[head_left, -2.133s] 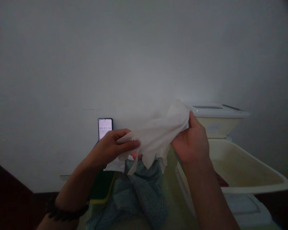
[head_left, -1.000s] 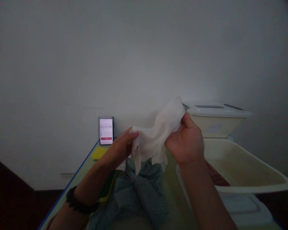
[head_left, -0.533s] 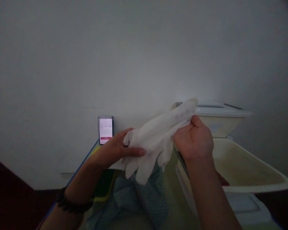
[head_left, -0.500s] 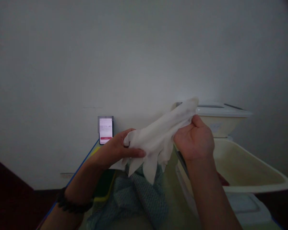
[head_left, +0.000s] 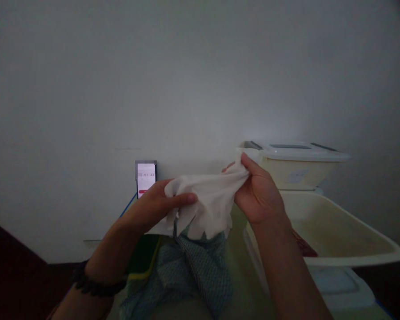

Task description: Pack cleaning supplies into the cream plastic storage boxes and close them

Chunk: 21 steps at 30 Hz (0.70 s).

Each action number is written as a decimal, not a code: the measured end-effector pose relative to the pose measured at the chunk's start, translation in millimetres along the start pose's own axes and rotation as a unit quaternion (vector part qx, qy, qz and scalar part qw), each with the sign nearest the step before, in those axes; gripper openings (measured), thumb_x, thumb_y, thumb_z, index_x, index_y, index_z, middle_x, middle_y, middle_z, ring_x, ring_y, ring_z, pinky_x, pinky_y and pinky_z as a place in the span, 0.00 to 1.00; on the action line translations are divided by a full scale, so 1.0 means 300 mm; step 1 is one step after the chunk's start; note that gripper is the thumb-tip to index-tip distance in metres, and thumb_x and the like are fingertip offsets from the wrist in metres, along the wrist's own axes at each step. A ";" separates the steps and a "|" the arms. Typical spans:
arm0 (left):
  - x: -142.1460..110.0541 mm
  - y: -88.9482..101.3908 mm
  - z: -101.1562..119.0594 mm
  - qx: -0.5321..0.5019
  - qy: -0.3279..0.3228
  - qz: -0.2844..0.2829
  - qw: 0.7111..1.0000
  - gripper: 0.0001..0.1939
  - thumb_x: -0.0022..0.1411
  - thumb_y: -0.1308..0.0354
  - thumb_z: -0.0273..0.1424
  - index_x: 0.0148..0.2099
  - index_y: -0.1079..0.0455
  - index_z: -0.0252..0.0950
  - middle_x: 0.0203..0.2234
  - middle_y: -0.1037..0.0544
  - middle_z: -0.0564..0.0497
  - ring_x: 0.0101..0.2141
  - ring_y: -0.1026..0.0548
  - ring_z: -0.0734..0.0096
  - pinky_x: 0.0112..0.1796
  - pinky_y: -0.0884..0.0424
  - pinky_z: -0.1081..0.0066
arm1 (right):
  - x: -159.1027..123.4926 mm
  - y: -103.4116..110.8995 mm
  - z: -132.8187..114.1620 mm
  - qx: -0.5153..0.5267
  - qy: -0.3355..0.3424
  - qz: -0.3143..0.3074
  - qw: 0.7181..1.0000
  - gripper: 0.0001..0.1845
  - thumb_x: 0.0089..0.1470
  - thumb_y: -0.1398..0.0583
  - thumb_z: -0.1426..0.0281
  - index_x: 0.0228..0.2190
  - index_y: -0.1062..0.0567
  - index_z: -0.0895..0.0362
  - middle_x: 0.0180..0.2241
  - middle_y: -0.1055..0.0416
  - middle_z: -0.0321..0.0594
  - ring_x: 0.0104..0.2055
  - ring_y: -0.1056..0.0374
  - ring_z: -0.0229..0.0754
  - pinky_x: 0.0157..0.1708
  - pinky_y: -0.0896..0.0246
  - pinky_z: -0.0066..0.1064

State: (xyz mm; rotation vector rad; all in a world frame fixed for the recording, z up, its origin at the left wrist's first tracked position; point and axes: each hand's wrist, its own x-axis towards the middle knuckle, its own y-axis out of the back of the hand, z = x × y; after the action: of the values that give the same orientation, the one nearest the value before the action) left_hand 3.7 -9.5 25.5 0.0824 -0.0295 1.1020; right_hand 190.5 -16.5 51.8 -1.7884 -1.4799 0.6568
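A thin white cloth (head_left: 216, 191) is stretched between my two hands, above a teal textured cloth (head_left: 193, 271). Ragged, finger-like flaps hang from its lower edge. My left hand (head_left: 168, 198) pinches the cloth's left end, thumb lying on top. At the other end, my right hand (head_left: 258, 191) grips a gathered part between thumb and fingers. The teal cloth lies crumpled below, touched by neither hand. Another white piece shows partly behind my left wrist; whether it belongs to the same cloth I cannot tell.
A lit phone (head_left: 146, 178) leans against the wall at left. A green pad with yellow edging (head_left: 143, 258) lies beside the teal cloth. At right stand an open cream bin (head_left: 353, 226) with something reddish inside, and a lidded box (head_left: 300, 169) behind it.
My right hand has moved left and slightly up, closer to my left hand. The white cloth between them is now shorter and more bunched, its flaps hanging less low.
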 end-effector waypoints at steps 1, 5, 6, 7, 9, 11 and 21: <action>0.000 0.002 -0.004 -0.006 0.002 0.001 1.000 0.08 0.50 0.35 0.35 0.29 0.26 0.35 0.21 0.23 0.54 0.21 0.28 0.78 0.21 0.33 0.81 | 0.006 0.006 -0.005 0.004 0.022 0.003 1.000 0.04 0.50 0.42 0.72 0.25 0.31 0.55 0.19 0.33 0.31 0.21 0.35 0.34 0.25 0.33 0.27; 0.000 0.002 -0.016 -0.082 -0.009 -0.014 0.996 0.10 0.51 0.35 0.38 0.27 0.24 0.36 0.20 0.23 0.55 0.20 0.28 0.79 0.21 0.33 0.82 | 0.024 0.030 -0.025 0.008 0.084 -0.007 0.996 0.04 0.51 0.42 0.71 0.25 0.31 0.55 0.20 0.33 0.30 0.22 0.34 0.34 0.28 0.32 0.28; 0.001 0.001 -0.017 -0.096 -0.008 -0.025 0.995 0.10 0.51 0.36 0.39 0.27 0.24 0.36 0.19 0.23 0.55 0.20 0.28 0.80 0.21 0.33 0.82 | 0.026 0.034 -0.027 0.006 0.090 -0.011 0.996 0.04 0.51 0.41 0.71 0.25 0.32 0.55 0.20 0.33 0.30 0.21 0.34 0.33 0.27 0.32 0.27; 0.001 0.000 -0.016 -0.101 -0.005 -0.036 0.994 0.11 0.52 0.37 0.39 0.27 0.24 0.36 0.19 0.23 0.55 0.20 0.28 0.80 0.21 0.33 0.82 | 0.027 0.036 -0.029 0.005 0.094 -0.014 0.995 0.05 0.51 0.41 0.71 0.25 0.32 0.55 0.19 0.33 0.30 0.21 0.34 0.33 0.27 0.32 0.27; 0.000 -0.001 -0.011 -0.084 0.000 -0.061 0.995 0.11 0.51 0.36 0.39 0.27 0.23 0.36 0.20 0.22 0.53 0.20 0.28 0.79 0.21 0.33 0.82 | 0.025 0.036 -0.027 0.008 0.095 -0.015 0.995 0.05 0.51 0.41 0.71 0.24 0.32 0.55 0.19 0.34 0.29 0.21 0.34 0.33 0.26 0.32 0.27; 0.000 -0.003 -0.004 -0.059 0.003 -0.083 0.995 0.10 0.48 0.34 0.37 0.30 0.23 0.35 0.23 0.21 0.52 0.23 0.26 0.76 0.23 0.31 0.81 | 0.023 0.034 -0.023 0.014 0.093 -0.014 0.996 0.06 0.50 0.41 0.71 0.24 0.33 0.56 0.18 0.35 0.29 0.20 0.35 0.32 0.25 0.33 0.26; -0.002 0.005 0.007 0.042 -0.029 -0.044 0.998 0.06 0.50 0.36 0.31 0.31 0.25 0.34 0.26 0.21 0.51 0.28 0.25 0.71 0.27 0.29 0.75 | 0.013 0.023 -0.015 -0.015 0.114 -0.039 0.993 0.02 0.50 0.40 0.71 0.27 0.30 0.56 0.23 0.29 0.30 0.25 0.31 0.32 0.31 0.31 0.25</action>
State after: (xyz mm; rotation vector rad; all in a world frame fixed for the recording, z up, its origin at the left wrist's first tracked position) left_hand 2.1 -9.4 27.6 0.1899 -0.0315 1.0129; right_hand 199.1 -14.2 49.3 -1.7544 -1.4020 0.3791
